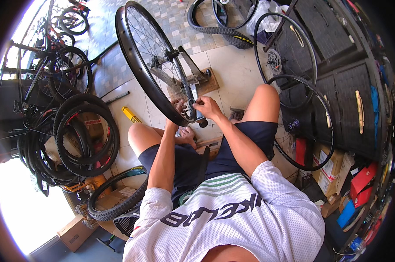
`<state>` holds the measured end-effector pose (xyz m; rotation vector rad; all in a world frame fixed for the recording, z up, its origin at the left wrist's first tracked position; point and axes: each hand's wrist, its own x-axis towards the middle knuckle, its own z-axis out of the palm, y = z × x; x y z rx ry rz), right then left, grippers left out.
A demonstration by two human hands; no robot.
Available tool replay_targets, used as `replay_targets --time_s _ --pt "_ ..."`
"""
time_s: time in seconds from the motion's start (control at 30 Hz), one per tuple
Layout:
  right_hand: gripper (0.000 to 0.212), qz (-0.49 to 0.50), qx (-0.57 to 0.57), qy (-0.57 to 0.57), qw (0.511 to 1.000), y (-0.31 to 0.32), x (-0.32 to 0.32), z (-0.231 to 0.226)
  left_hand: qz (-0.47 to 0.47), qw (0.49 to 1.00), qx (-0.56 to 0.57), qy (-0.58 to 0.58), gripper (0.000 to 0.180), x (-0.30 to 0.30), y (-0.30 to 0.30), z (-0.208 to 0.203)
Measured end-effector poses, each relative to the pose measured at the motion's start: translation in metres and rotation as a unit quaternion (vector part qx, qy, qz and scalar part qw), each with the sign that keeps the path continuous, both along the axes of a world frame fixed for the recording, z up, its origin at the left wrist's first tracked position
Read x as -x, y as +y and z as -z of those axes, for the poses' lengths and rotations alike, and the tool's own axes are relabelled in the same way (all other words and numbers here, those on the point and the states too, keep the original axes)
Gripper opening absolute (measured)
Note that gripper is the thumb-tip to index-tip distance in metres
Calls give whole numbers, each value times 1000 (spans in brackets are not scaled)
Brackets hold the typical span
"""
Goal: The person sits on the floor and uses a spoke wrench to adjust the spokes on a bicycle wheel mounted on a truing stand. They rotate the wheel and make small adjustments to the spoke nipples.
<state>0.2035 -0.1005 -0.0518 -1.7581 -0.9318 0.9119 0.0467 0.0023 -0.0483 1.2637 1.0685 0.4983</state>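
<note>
A bicycle wheel (135, 65) with a wide black rim and thin spokes stands upright in a metal truing stand (189, 63) on the floor between my knees. My left hand (178, 105) is at the wheel's near lower end, its fingers bent in close to the rim and partly hidden by it. From the right, my right hand (208, 107) reaches the same end, thumb and fingers pinched together beside the rim and the stand's upright. Whatever small part lies between the fingertips is too hidden to name.
Several black tires (81, 102) hang at the left near bicycles (44, 78). A loose tire (105, 213) lies at lower left. Two bare rims (314, 56) lean against dark cabinets (348, 105) on the right. A yellow box (129, 114) lies by my left knee; more tires (223, 32) lie ahead.
</note>
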Motion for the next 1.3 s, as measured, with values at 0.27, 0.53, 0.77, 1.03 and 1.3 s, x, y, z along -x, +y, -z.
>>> replay_targets --time_s 0.27,0.53,0.77,1.03,1.3 --pt "35 -52 3 43 998 -2 6 -11 35 998 -1 44 39 3 4 6" --pt "37 -82 -28 -11 996 -6 11 -30 130 978 165 -4 45 14 5 -17" --pt "31 -79 -40 62 994 -7 6 -24 117 983 142 21 41 7 4 -12" --pt "26 -73 -36 80 993 -4 7 -4 134 966 -89 205 43 -6 10 -6" --pt "34 -58 -3 34 998 -3 5 -15 43 996 -39 65 49 -8 0 -27"
